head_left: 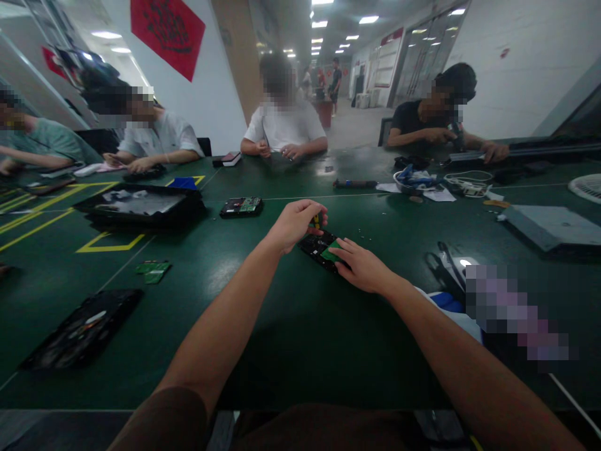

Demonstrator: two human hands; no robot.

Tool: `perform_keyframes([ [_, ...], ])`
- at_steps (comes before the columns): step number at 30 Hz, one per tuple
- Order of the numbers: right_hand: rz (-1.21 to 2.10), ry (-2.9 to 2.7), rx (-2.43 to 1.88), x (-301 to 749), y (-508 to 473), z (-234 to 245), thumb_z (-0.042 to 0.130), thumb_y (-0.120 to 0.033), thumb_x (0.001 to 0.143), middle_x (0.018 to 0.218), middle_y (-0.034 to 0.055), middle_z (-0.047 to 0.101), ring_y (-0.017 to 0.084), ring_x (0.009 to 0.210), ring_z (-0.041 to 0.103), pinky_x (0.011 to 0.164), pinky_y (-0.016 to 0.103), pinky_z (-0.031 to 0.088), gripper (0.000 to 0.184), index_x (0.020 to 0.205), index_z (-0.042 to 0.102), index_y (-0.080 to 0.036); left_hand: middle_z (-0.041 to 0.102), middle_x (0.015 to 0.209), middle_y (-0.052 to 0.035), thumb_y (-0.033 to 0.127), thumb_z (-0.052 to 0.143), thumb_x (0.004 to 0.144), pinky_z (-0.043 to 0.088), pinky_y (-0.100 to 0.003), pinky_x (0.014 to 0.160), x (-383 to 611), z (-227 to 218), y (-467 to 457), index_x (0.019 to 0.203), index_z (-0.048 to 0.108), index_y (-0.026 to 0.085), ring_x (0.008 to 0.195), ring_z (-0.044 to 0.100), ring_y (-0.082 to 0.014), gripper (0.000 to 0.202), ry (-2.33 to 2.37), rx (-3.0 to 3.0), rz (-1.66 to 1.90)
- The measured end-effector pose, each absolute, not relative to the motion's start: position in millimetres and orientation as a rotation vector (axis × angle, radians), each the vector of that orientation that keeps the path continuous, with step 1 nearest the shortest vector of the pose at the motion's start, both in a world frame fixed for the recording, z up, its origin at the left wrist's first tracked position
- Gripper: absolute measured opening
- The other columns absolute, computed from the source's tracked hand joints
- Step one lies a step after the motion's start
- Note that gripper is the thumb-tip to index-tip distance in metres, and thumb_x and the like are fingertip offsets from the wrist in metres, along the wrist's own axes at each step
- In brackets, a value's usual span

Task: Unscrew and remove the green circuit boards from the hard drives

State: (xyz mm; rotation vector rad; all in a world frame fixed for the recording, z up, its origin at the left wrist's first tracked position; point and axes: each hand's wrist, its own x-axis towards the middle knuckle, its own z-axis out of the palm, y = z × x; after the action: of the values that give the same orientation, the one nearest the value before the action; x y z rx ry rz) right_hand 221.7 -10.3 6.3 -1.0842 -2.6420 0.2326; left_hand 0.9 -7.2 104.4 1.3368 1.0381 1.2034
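Note:
A black hard drive [312, 247] lies flat on the dark green table in front of me, with a green circuit board [330, 250] on its upper face. Above its far end, my left hand [300, 224] is closed around the yellow and black handle of a screwdriver [317, 221]; the tip is hard to make out. My right hand [364, 264] rests palm down on the near side of the drive, its fingers stretched across the board. Several tiny screws [364, 233] are scattered just beyond the drive.
To the left are another hard drive [241, 207], loose circuit boards [154, 270], a black casing [82, 329] and a black tray [141, 203]. At right lie a grey metal box [551, 225] and a bowl with blue items [416, 178]. Several people sit around the table.

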Motion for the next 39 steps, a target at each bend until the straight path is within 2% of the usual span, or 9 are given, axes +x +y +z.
perform_keyframes([
  [4,0.218,-2.634,-1.059,222,-11,5,0.047,-0.041,0.102,0.161,0.0120,0.042,0.035,0.150,0.038,0.122,0.055,0.035,0.049,0.147,0.053,-0.022,0.071,0.090,-0.0098,0.028,0.058,0.098,0.058,-0.026,0.062,2,104,-7,0.090,0.066,0.014,0.082,0.068,-0.0170,0.018,1.060,1.336,1.207],
  [7,0.226,-2.616,-1.078,219,-15,7,0.048,-0.054,0.100,0.161,0.0133,0.041,0.035,0.150,0.036,0.123,0.055,0.033,0.056,0.146,0.053,-0.022,0.071,0.090,-0.0094,0.032,0.058,0.099,0.058,-0.026,0.063,2,105,-8,0.089,0.065,0.014,0.082,0.067,-0.0163,0.021,1.037,1.378,1.203],
  [10,0.224,-2.586,-1.157,213,-21,9,0.055,-0.067,0.093,0.160,0.0162,0.041,0.038,0.149,0.036,0.121,0.059,0.035,0.069,0.145,0.053,-0.021,0.070,0.090,-0.0083,0.032,0.064,0.096,0.057,-0.024,0.063,3,104,-8,0.092,0.066,0.014,0.081,0.066,-0.0148,0.019,1.049,1.457,1.191],
  [14,0.163,-2.568,-1.190,206,-24,9,0.055,-0.062,0.095,0.155,0.0192,0.044,0.038,0.146,0.039,0.120,0.057,0.034,0.064,0.141,0.055,-0.018,0.069,0.089,-0.0067,0.025,0.071,0.090,0.056,-0.022,0.063,2,101,-8,0.097,0.067,0.014,0.080,0.065,-0.0136,0.014,1.069,1.562,1.192],
  [21,0.135,-2.530,-1.191,208,-15,4,0.053,-0.059,0.096,0.152,0.0170,0.046,0.036,0.144,0.041,0.120,0.058,0.035,0.058,0.139,0.055,-0.021,0.069,0.086,-0.0053,0.032,0.073,0.088,0.058,-0.023,0.064,1,93,-2,0.096,0.068,0.014,0.078,0.065,-0.0132,0.019,1.057,1.559,1.286],
  [26,0.134,-2.527,-1.152,210,-13,3,0.054,-0.060,0.096,0.153,0.0162,0.046,0.037,0.143,0.042,0.118,0.058,0.037,0.059,0.141,0.054,-0.022,0.070,0.086,-0.0051,0.032,0.073,0.088,0.058,-0.023,0.065,2,89,1,0.097,0.068,0.015,0.080,0.065,-0.0134,0.019,1.070,1.537,1.321],
  [33,0.136,-2.547,-1.145,212,-13,1,0.054,-0.060,0.096,0.155,0.0193,0.044,0.039,0.146,0.038,0.121,0.058,0.032,0.063,0.143,0.053,-0.018,0.069,0.087,-0.0053,0.034,0.070,0.091,0.059,-0.024,0.065,-2,87,5,0.102,0.070,0.015,0.079,0.065,-0.0134,0.022,1.038,1.636,1.297],
  [39,0.123,-2.543,-1.158,213,-13,-1,0.054,-0.062,0.095,0.155,0.0174,0.044,0.039,0.146,0.039,0.120,0.059,0.034,0.063,0.142,0.053,-0.020,0.070,0.091,-0.0067,0.028,0.069,0.092,0.062,-0.026,0.070,-5,94,1,0.106,0.071,0.015,0.084,0.067,-0.0146,0.020,1.012,1.633,1.206],
])
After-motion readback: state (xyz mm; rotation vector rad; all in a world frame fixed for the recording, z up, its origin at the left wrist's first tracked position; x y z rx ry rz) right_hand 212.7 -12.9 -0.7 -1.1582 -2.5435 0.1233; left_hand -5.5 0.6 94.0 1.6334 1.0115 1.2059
